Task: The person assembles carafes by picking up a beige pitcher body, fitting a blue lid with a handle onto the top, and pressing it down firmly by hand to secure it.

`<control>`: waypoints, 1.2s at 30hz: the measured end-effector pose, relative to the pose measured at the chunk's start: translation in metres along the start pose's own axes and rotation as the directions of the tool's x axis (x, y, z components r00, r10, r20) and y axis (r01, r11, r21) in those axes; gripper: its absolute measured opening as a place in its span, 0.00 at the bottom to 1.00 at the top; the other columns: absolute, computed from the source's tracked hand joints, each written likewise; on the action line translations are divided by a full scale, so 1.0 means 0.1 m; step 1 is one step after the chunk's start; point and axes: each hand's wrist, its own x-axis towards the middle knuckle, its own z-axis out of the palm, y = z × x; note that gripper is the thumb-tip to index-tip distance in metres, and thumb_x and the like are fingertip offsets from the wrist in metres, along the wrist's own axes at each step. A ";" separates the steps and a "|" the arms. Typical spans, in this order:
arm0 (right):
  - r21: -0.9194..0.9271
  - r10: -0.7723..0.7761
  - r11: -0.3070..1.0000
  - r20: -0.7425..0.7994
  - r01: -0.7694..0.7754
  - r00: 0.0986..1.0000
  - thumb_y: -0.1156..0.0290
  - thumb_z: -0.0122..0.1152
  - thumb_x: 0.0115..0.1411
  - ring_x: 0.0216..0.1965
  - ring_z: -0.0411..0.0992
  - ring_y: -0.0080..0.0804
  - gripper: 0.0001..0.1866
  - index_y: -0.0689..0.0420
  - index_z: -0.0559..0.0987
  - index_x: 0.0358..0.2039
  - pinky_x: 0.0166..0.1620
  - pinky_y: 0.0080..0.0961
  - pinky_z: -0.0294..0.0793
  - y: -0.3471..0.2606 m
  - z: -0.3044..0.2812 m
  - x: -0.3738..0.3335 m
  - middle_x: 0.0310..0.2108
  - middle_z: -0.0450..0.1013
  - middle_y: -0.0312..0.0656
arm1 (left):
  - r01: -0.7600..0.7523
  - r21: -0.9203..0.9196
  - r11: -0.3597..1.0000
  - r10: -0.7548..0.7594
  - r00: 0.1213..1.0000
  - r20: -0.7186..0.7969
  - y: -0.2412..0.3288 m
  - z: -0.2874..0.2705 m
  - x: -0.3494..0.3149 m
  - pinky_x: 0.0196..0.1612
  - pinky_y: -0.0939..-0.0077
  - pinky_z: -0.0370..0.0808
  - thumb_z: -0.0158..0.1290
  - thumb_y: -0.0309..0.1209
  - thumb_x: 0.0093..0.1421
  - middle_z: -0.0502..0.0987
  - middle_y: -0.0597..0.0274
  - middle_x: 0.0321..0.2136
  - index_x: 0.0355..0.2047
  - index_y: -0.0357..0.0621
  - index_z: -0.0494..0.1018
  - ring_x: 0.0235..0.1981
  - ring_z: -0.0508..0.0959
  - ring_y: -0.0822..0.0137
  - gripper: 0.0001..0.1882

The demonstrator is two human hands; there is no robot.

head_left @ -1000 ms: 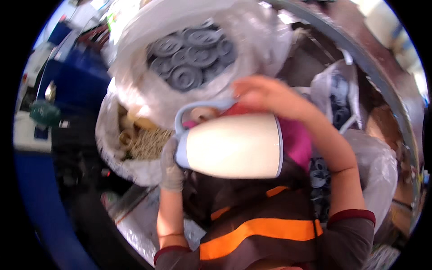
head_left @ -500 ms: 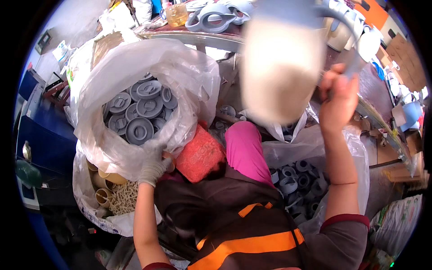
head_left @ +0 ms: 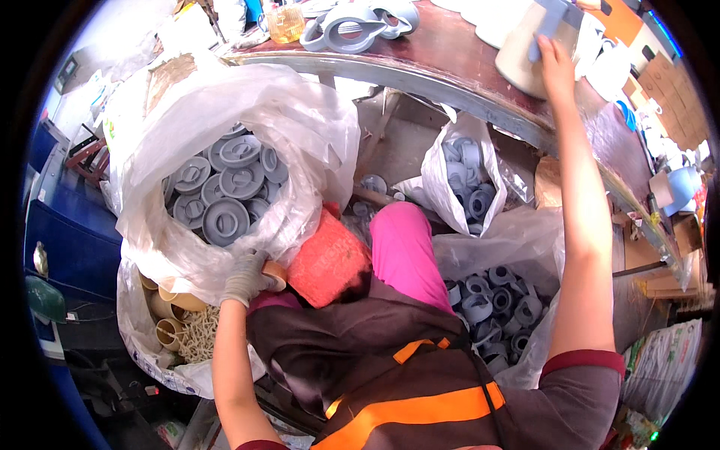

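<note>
Right hand (head_left: 553, 60) around cream jug (head_left: 534, 46)

A: Furniture?
B: One dark brown tabletop (head_left: 450, 52) with a pale curved edge, upper frame; blue cabinet (head_left: 71, 240) at left.
A: Floor, light?
B: Grey concrete floor (head_left: 397, 142) beneath the tabletop. Bright daylight, upper left.

1. Far right, on the table (head_left: 450, 60): jug (head_left: 525, 49), right hand (head_left: 555, 64) on its handle.
2. Far, left of the jug, on the table: handles (head_left: 352, 26).
3. Left, below the table: bag (head_left: 225, 150) with lids (head_left: 225, 187) in it.
4. Near the bag's underside: left hand (head_left: 244, 277).
5. Near left, under the bag: tubes (head_left: 169, 307).
6. Centre and right: two smaller bags (head_left: 465, 180) of caps (head_left: 487, 300).
</note>
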 end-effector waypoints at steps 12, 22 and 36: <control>0.324 -0.223 0.939 0.330 0.112 0.917 0.64 0.60 0.56 0.46 0.71 0.37 0.17 0.54 0.74 0.45 0.48 0.33 0.67 -0.93 0.97 -1.87 0.42 0.72 0.41 | -0.026 -0.902 0.430 -0.222 0.966 -0.134 0.18 0.39 0.08 0.31 0.78 0.70 0.66 0.40 0.47 0.74 0.62 0.28 0.37 0.36 0.70 0.28 0.71 0.73 0.25; -0.236 -0.314 0.931 -0.126 0.278 0.941 0.65 0.58 0.55 0.53 0.66 0.50 0.22 0.53 0.70 0.51 0.55 0.39 0.64 -0.48 0.39 -0.84 0.55 0.64 0.53 | 0.071 -0.782 0.620 -0.392 0.890 -0.231 0.02 1.07 0.28 0.35 0.72 0.75 0.57 0.48 0.56 0.79 0.53 0.32 0.44 0.33 0.73 0.32 0.78 0.65 0.28; -0.397 -0.069 0.907 0.189 0.140 0.980 0.52 0.56 0.55 0.55 0.67 0.43 0.30 0.50 0.69 0.57 0.57 0.35 0.64 -0.09 0.95 0.15 0.53 0.69 0.49 | 0.098 -0.718 0.690 -0.323 0.928 -0.184 0.26 0.70 0.15 0.44 0.69 0.72 0.53 0.44 0.59 0.78 0.50 0.37 0.46 0.35 0.72 0.38 0.78 0.60 0.24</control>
